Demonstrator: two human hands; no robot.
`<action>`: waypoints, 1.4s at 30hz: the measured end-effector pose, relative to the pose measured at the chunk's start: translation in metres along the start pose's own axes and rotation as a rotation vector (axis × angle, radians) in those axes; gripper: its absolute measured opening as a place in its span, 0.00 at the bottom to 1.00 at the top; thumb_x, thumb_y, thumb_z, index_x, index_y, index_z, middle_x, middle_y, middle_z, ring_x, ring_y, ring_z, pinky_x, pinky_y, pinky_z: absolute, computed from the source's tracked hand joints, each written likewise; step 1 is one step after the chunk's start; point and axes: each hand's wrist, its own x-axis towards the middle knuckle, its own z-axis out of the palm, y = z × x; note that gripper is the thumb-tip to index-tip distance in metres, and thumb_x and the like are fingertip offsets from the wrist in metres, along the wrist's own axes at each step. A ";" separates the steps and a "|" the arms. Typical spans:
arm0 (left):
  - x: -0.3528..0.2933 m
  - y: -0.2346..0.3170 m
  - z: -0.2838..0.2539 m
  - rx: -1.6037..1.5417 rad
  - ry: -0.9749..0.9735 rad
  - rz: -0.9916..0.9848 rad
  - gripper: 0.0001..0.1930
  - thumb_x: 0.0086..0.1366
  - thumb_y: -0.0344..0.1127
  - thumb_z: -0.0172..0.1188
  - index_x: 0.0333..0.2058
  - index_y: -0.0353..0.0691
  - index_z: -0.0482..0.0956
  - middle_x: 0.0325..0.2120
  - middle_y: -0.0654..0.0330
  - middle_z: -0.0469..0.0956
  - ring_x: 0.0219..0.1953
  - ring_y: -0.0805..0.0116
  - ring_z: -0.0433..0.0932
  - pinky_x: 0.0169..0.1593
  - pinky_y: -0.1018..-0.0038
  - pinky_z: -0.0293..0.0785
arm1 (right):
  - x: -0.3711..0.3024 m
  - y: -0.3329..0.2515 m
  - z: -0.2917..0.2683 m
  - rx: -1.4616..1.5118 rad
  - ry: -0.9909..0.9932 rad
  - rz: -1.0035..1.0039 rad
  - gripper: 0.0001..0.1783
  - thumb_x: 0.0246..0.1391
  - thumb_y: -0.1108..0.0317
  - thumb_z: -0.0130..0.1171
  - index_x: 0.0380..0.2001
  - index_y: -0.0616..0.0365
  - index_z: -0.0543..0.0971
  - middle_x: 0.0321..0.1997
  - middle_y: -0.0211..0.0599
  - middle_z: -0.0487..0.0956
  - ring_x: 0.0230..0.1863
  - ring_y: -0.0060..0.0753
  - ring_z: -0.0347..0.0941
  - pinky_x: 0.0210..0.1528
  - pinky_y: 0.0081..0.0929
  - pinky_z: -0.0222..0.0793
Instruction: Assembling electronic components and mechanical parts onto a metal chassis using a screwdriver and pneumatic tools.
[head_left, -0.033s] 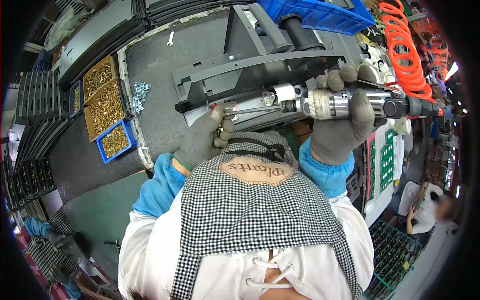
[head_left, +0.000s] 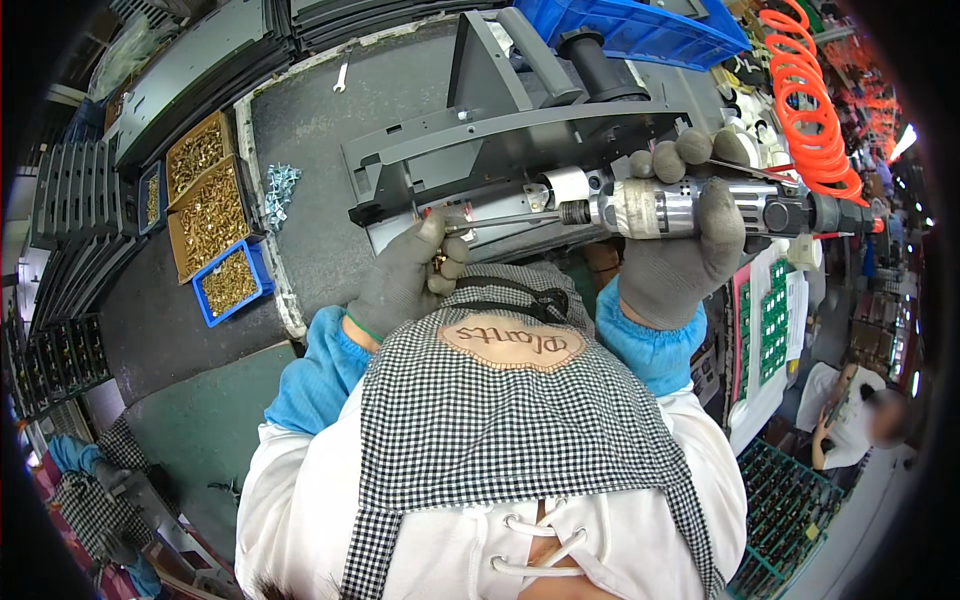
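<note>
My right hand (head_left: 665, 262), in a grey glove, is wrapped round a silver air screwdriver (head_left: 690, 208) that lies level and points left. Its long thin bit (head_left: 510, 221) reaches to the fingertips of my gloved left hand (head_left: 400, 275). Those fingers are curled, with small brass screws (head_left: 438, 262) showing between them. Whether a screw sits on the bit's tip is hidden by the fingers. Just beyond both hands a dark grey sheet-metal frame (head_left: 520, 140) lies on the bench, with a white cylindrical part (head_left: 568, 184) inside it near the driver's nose.
Left of the frame lie loose silver hardware (head_left: 281, 190) and cardboard trays of brass screws (head_left: 212, 225), beside a small blue bin (head_left: 268, 282). A wrench (head_left: 342, 75) rests farther back. Behind the frame stands a blue crate (head_left: 640, 40). An orange coiled hose (head_left: 800, 90) hangs at right.
The air screwdriver and my right hand have shifted very slightly left. My left hand keeps its place at the bit's tip.
</note>
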 end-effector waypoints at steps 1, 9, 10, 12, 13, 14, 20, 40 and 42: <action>0.000 0.001 0.001 -0.002 0.002 0.001 0.25 0.77 0.55 0.47 0.52 0.36 0.74 0.32 0.67 0.73 0.28 0.80 0.64 0.27 0.85 0.62 | 0.000 0.002 -0.001 0.016 0.006 -0.004 0.27 0.56 0.64 0.60 0.60 0.55 0.73 0.49 0.36 0.75 0.45 0.31 0.72 0.55 0.41 0.70; -0.058 0.074 -0.023 0.783 0.346 0.341 0.26 0.72 0.51 0.56 0.57 0.35 0.77 0.31 0.69 0.69 0.33 0.79 0.66 0.38 0.79 0.66 | 0.004 0.009 -0.022 -0.092 -0.096 -0.125 0.26 0.56 0.72 0.58 0.59 0.56 0.71 0.50 0.42 0.79 0.46 0.33 0.77 0.56 0.45 0.75; -0.057 0.075 -0.030 0.842 0.434 0.449 0.25 0.69 0.49 0.60 0.56 0.36 0.78 0.31 0.69 0.68 0.33 0.78 0.66 0.39 0.79 0.66 | 0.000 0.015 -0.024 -0.186 -0.095 -0.143 0.26 0.55 0.74 0.58 0.59 0.57 0.71 0.49 0.42 0.79 0.46 0.34 0.78 0.55 0.44 0.77; -0.049 0.086 -0.026 0.898 0.517 0.554 0.24 0.66 0.46 0.65 0.55 0.37 0.79 0.31 0.69 0.67 0.33 0.78 0.66 0.39 0.79 0.66 | -0.007 0.025 -0.023 -0.369 -0.043 -0.149 0.26 0.53 0.77 0.61 0.57 0.59 0.71 0.48 0.43 0.79 0.44 0.35 0.79 0.50 0.39 0.80; -0.042 0.089 -0.026 1.108 0.501 0.624 0.26 0.61 0.42 0.69 0.55 0.38 0.79 0.32 0.67 0.69 0.33 0.75 0.68 0.40 0.76 0.69 | -0.012 0.031 -0.022 -0.440 0.027 -0.118 0.25 0.52 0.76 0.63 0.55 0.61 0.72 0.46 0.43 0.79 0.42 0.33 0.79 0.46 0.36 0.81; -0.034 0.093 -0.024 1.320 0.480 0.693 0.28 0.56 0.39 0.74 0.55 0.39 0.79 0.33 0.64 0.72 0.34 0.71 0.71 0.41 0.74 0.71 | -0.013 0.038 -0.026 -0.460 0.022 -0.105 0.25 0.51 0.76 0.64 0.54 0.62 0.72 0.46 0.43 0.80 0.42 0.33 0.79 0.45 0.34 0.81; 0.009 0.107 -0.015 1.672 0.241 0.747 0.34 0.47 0.38 0.77 0.55 0.41 0.79 0.41 0.55 0.76 0.45 0.58 0.77 0.50 0.67 0.75 | -0.013 0.070 -0.041 -0.474 0.092 -0.080 0.25 0.49 0.79 0.65 0.52 0.62 0.73 0.46 0.41 0.80 0.44 0.30 0.78 0.48 0.30 0.78; 0.041 0.092 -0.053 1.514 0.033 0.519 0.13 0.62 0.29 0.68 0.46 0.39 0.83 0.44 0.58 0.80 0.45 0.63 0.81 0.50 0.69 0.77 | 0.000 0.080 -0.017 -0.695 0.090 -0.192 0.30 0.45 0.80 0.70 0.54 0.65 0.72 0.43 0.37 0.78 0.41 0.23 0.75 0.47 0.25 0.75; 0.041 0.093 -0.050 1.534 0.024 0.527 0.12 0.63 0.29 0.67 0.46 0.39 0.83 0.44 0.58 0.80 0.46 0.63 0.81 0.50 0.69 0.77 | 0.007 0.087 -0.022 -0.713 0.081 -0.244 0.33 0.45 0.80 0.69 0.56 0.64 0.70 0.48 0.40 0.76 0.45 0.27 0.75 0.51 0.28 0.75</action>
